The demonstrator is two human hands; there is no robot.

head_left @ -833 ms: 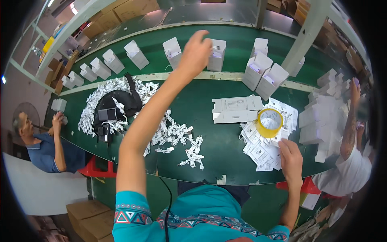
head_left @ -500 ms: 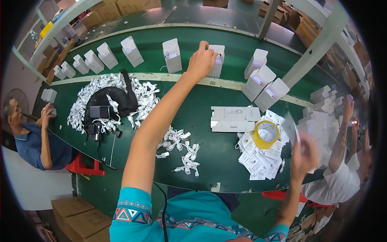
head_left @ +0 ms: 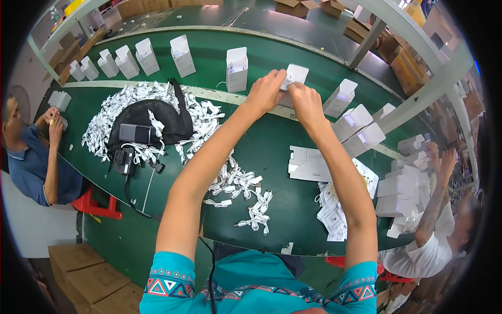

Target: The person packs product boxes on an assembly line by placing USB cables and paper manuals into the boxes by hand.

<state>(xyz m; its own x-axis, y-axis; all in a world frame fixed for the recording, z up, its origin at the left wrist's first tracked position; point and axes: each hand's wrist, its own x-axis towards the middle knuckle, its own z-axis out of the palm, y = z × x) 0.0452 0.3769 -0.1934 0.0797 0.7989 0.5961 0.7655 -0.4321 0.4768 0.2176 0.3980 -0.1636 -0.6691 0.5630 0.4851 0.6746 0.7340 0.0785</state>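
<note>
Box in hand: a small white carton (head_left: 293,77) standing upright, top flap up, on the far green belt (head_left: 314,52), roughly centre of the head view. It's plain white card, tall and narrow, same kind as the others in the row.

Left hand: left hand (head_left: 265,92) is curled around the left side of the carton, fingers pinched on it near the flap.

Right hand: right hand (head_left: 306,102) is closed on the carton's lower right side, thumb toward the middle. So both hands have a grip on the same carton, arms stretched out over the table.

Boxes on the belt: counting the open ones on the far strip, I get about five to the left, like the one at (head_left: 236,69) and another at (head_left: 183,55), plus three or four to the right, e.g. (head_left: 340,97). The far right ones overlap, so that count is rough.

Cable pile: one big heap of white bundled cables (head_left: 201,118) on the near green table (head_left: 277,146), and one smaller scatter (head_left: 246,191) closer to the edge. Way too many to count.

Black bag: one (head_left: 151,123), sitting in the middle of the heap.

Flat cartons: one small stack of unfolded ones (head_left: 308,163), right of centre.

Leaflets: one fanned stack (head_left: 334,212) just below it.

Other people: two, one in a blue shirt (head_left: 31,162) on the left, one in white (head_left: 429,251) on the right.
</note>
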